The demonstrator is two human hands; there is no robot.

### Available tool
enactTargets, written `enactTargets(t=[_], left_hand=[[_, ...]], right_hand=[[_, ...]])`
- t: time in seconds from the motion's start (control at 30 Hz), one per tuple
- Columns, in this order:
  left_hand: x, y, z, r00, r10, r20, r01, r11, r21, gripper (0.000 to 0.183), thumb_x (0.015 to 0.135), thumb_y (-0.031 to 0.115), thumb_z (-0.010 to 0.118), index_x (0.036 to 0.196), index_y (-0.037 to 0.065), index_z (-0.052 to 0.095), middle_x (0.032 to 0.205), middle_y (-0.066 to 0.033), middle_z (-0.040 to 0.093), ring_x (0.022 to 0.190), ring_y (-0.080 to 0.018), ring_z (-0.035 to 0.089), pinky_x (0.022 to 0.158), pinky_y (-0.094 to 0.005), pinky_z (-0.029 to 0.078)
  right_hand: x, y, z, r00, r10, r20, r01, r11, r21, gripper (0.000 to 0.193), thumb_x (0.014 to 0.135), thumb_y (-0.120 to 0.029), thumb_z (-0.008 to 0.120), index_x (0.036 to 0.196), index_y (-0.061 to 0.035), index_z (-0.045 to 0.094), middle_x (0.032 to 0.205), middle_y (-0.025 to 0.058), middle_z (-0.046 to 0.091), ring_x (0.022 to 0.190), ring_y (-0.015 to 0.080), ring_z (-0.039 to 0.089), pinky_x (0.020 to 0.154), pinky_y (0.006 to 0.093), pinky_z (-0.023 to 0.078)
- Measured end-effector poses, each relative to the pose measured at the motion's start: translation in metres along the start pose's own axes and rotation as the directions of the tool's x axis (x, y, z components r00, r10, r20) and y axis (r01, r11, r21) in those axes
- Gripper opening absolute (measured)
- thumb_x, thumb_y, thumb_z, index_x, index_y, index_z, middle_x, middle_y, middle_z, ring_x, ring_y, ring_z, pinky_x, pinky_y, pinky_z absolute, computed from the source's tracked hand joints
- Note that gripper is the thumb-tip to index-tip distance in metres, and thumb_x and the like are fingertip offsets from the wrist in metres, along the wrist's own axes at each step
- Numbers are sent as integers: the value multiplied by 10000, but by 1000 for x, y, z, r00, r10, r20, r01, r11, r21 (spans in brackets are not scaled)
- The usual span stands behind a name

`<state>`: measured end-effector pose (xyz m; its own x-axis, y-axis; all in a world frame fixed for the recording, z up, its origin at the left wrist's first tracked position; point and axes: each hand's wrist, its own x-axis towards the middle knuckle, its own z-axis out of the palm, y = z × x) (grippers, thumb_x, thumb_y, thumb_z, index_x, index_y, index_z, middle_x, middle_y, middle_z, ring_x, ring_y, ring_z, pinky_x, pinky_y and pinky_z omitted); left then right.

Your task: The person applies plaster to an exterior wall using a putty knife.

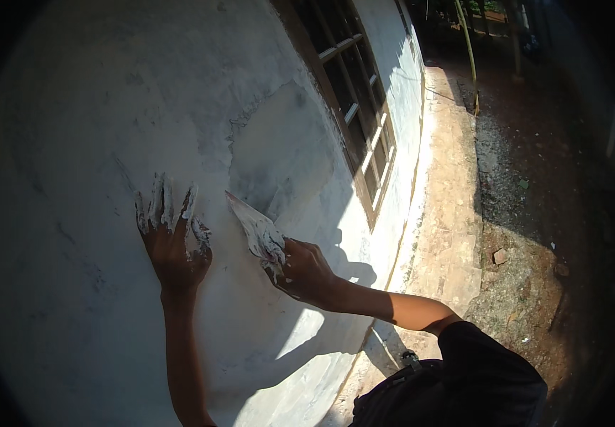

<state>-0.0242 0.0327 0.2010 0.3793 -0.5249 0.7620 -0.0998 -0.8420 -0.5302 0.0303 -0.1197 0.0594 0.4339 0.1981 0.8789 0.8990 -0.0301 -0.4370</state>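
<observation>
In front of me rises a whitish plastered wall with a smoother grey patch beside the window. My left hand is at the wall, fingers spread and smeared with white putty; whether the palm presses on the surface is hidden. Just to its right, my right hand grips a putty knife. White putty coats the blade and the fingers around it. The blade's corner points up and left, by the lower edge of the grey patch; its handle is hidden in the fist.
A wooden-framed window with light bars is set into the wall at upper right. A sunlit concrete ledge runs along the wall's foot. Beyond it lies bare ground with a stone and a thin pole.
</observation>
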Motion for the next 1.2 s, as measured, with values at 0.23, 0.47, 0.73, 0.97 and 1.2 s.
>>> enactTargets(t=[0.23, 0.47, 0.73, 0.97, 1.2], left_hand=[[2, 1, -1, 1000, -16, -20, 16, 1000, -2, 355, 800, 126, 476, 1125, 61, 602, 1216, -201, 521, 1218, -314, 433, 1057, -529, 225], [0, 0, -4, 1000, -21, 3, 21, 1000, 18, 368, 790, 117, 484, 1138, 61, 588, 1276, -184, 478, 1224, -328, 418, 1055, -523, 231], [-1, -3, 1, 1000, -20, -14, 20, 999, 34, 362, 816, 155, 467, 1140, 45, 583, 1272, -169, 488, 1218, -323, 428, 1055, -515, 238], [0, -2, 0, 999, -21, -38, 21, 1000, -4, 365, 804, 132, 462, 1134, 35, 582, 1252, -189, 498, 1214, -332, 430, 1054, -515, 239], [2, 3, -4, 1000, -12, 9, 12, 1000, 12, 348, 796, 109, 464, 1112, 40, 593, 1261, -190, 489, 1216, -330, 429, 1055, -526, 232]], right_hand=[[18, 74, 0, 963, 190, -191, -226, 957, -184, 83, 737, 8, 580, 815, 34, 572, 786, 168, 580, 654, 328, 596, 563, 381, 474], [-27, 14, 82, 963, 232, 136, -184, 938, -294, 193, 764, -134, 584, 743, 58, 578, 782, 229, 517, 738, 362, 566, 633, 425, 500], [-44, 26, 11, 968, 245, -46, -232, 953, 196, 226, 724, 82, 553, 946, 42, 573, 872, 121, 583, 760, 192, 605, 647, 245, 484], [-10, 131, 14, 932, 263, -249, -322, 916, -240, 217, 754, -13, 578, 551, 26, 512, 567, 165, 509, 511, 306, 524, 482, 364, 416], [-24, 13, 63, 922, 381, 72, -365, 916, -168, 190, 722, -90, 617, 612, 50, 554, 766, 242, 525, 688, 384, 559, 627, 454, 476]])
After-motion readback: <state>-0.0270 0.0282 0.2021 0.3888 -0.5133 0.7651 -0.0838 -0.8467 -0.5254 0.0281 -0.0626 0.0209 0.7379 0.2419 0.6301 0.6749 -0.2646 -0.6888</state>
